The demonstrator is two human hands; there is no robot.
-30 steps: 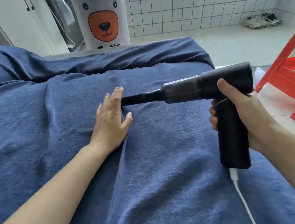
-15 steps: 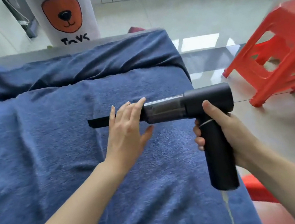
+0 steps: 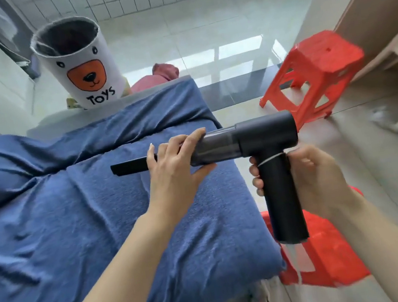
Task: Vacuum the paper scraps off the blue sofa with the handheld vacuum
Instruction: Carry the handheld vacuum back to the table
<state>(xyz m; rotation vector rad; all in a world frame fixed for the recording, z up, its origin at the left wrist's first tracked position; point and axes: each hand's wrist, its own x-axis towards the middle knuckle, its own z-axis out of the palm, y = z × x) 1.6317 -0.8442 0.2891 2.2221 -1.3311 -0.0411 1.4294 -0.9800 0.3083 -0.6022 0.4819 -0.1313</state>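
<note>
Blue sofa (image 3: 74, 219), black T-shaped vacuum (image 3: 265, 139), right hand (image 3: 309, 176) gripping handle, left hand (image 3: 176, 164) clasping nozzle

A deep blue cover (image 3: 79, 218) was seen across the sofa on the left. The handheld vacuum (image 3: 265, 141) was coloured matt black, with a smoky grey translucent section. At far left, a white toy bin (image 3: 85, 74) was printed with an orange bear face and black lettering. Bright red stools (image 3: 315, 75) were seen at right.
</note>
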